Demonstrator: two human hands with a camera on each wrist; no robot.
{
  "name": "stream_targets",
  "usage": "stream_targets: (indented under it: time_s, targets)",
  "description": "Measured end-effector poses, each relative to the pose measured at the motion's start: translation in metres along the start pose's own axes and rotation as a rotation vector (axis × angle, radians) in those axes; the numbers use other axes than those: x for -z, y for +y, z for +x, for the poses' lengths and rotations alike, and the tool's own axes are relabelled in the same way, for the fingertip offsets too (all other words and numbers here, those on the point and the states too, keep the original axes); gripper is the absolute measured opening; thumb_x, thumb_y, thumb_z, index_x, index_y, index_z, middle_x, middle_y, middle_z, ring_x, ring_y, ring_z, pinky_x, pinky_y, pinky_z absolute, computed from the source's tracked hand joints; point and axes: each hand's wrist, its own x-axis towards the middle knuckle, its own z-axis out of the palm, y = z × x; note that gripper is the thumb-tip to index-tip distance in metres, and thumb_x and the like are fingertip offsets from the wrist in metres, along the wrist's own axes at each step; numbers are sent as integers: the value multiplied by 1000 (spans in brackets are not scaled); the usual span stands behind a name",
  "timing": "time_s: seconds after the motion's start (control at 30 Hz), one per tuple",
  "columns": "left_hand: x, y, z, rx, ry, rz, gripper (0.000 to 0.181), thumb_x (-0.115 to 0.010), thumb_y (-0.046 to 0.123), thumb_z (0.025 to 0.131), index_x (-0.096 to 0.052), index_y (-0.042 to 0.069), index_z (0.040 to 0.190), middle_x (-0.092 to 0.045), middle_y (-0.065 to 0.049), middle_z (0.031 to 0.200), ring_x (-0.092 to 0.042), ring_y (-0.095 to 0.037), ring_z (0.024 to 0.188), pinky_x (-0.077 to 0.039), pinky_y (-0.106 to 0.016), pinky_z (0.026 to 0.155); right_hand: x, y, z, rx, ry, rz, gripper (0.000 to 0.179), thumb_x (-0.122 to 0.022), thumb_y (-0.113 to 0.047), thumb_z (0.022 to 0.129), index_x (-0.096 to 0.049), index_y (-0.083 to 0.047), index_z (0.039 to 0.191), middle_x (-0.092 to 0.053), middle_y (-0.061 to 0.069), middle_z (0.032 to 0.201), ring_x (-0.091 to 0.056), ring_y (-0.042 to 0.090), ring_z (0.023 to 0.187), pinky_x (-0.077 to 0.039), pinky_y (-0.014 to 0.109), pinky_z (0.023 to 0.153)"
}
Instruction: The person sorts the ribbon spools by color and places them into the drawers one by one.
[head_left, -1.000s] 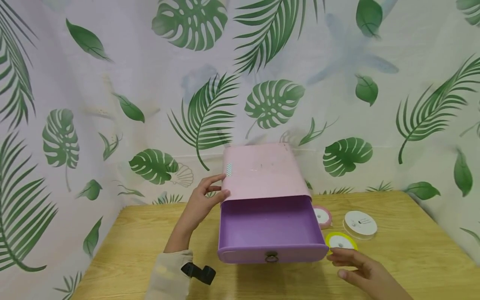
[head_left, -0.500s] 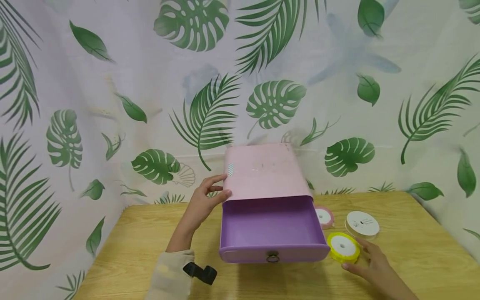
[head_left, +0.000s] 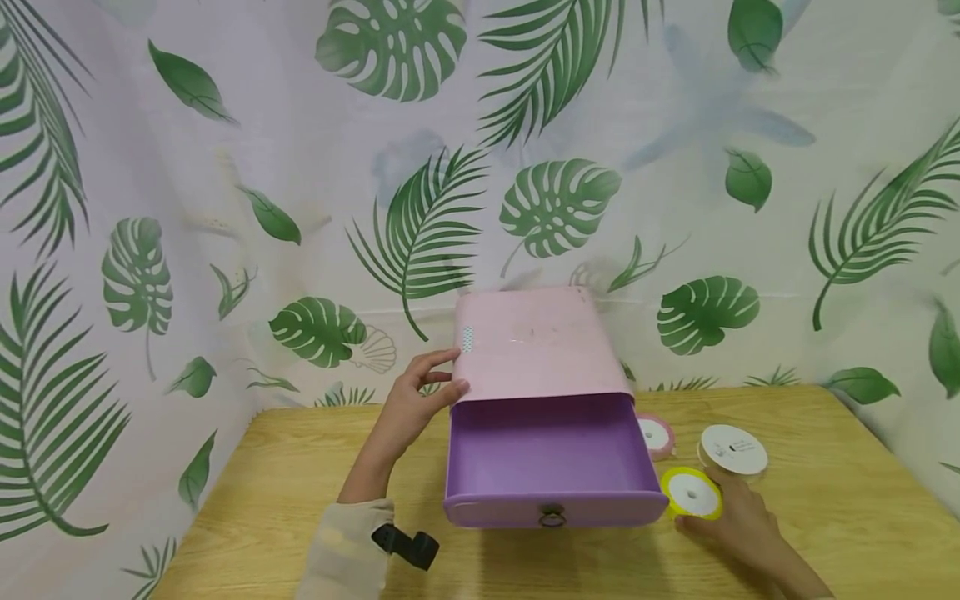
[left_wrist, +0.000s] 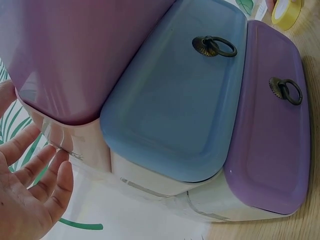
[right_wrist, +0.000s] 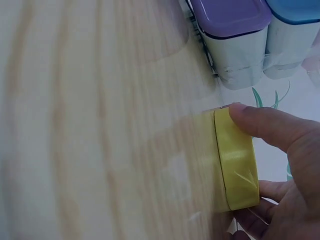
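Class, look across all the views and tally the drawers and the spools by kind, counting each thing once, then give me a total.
Drawers: 3 (open purple drawer, blue drawer, bottom purple drawer)
Spools: 3 (yellow-edged spool, pink-edged spool, white spool)
Total: 6

R hand [right_wrist: 300,172] grips yellow roll [right_wrist: 237,162], seen edge-on btwn thumb & fingers: thumb [right_wrist: 270,122] on upper end, other fingers [right_wrist: 272,189] curled at lower end. Wood-grain table [right_wrist: 75,125] beyond fingertips, partly blurry. Purple drawer [right_wrist: 232,15] above thumb tip, well apart, blue drawer [right_wrist: 297,7] just beside it; pale casings [right_wrist: 235,57] below both. White cloth [right_wrist: 295,100] w/ green leaf print behind thumb.
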Motion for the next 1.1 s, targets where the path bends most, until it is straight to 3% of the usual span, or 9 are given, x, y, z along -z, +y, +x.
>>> stream_targets:
  time_s: [0.33, 0.6, 0.7, 0.87, 1.0, 1.1]
  targets:
    - [-5, 3, 2, -17, -8, -5, 53, -69, 27, 89, -52, 25, 139, -42, 0, 147, -51, -26, 125, -51, -43, 94, 11, -1, -14, 89, 74, 71, 81, -84, -24, 70, -45, 17, 128, -49, 42, 124, -49, 61, 109, -42, 65, 83]
    - [-2, 1, 0, 0, 9, 10, 53, -70, 28, 89, -52, 26, 139, -41, 0, 148, -52, -27, 126, -51, -43, 94, 49, -30, -24, 136, 56, 135, 77, -81, -23, 75, -44, 12, 133, -47, 42, 127, -44, 59, 116, -39, 69, 86]
    - [-2, 2, 0, -1, 4, 14, 54, -69, 29, 89, -51, 26, 139, -40, 0, 149, -51, -27, 126, -50, -44, 95, 68, -44, -27, 115, 12, 152, 77, -78, -25, 79, -39, 6, 139, -43, 38, 133, -42, 54, 116, -43, 63, 82]
    - [-2, 4, -1, 2, 8, 15, 54, -69, 31, 89, -51, 26, 140, -40, 0, 149, -51, -27, 126, -49, -45, 95, 96, -71, -32, 148, 19, 131, 78, -76, -29, 82, -36, -3, 143, -42, 25, 136, -43, 29, 114, -44, 37, 79]
    - [-3, 5, -3, 10, 12, 13, 55, -70, 31, 89, -51, 25, 140, -40, 0, 149, -51, -27, 126, -49, -45, 96, 111, -97, -33, 283, 92, 142, 76, -79, -25, 79, -40, -10, 143, -46, 11, 133, -38, -1, 107, -38, 23, 76]
    - [-4, 5, -2, 9, 11, 12, 55, -70, 31, 88, -51, 26, 140, -40, 0, 149, -50, -27, 126, -49, -46, 96, 118, -118, -34, 373, 103, 166, 77, -80, -23, 77, -41, -14, 143, -47, 4, 132, -37, -6, 101, -37, 21, 76]
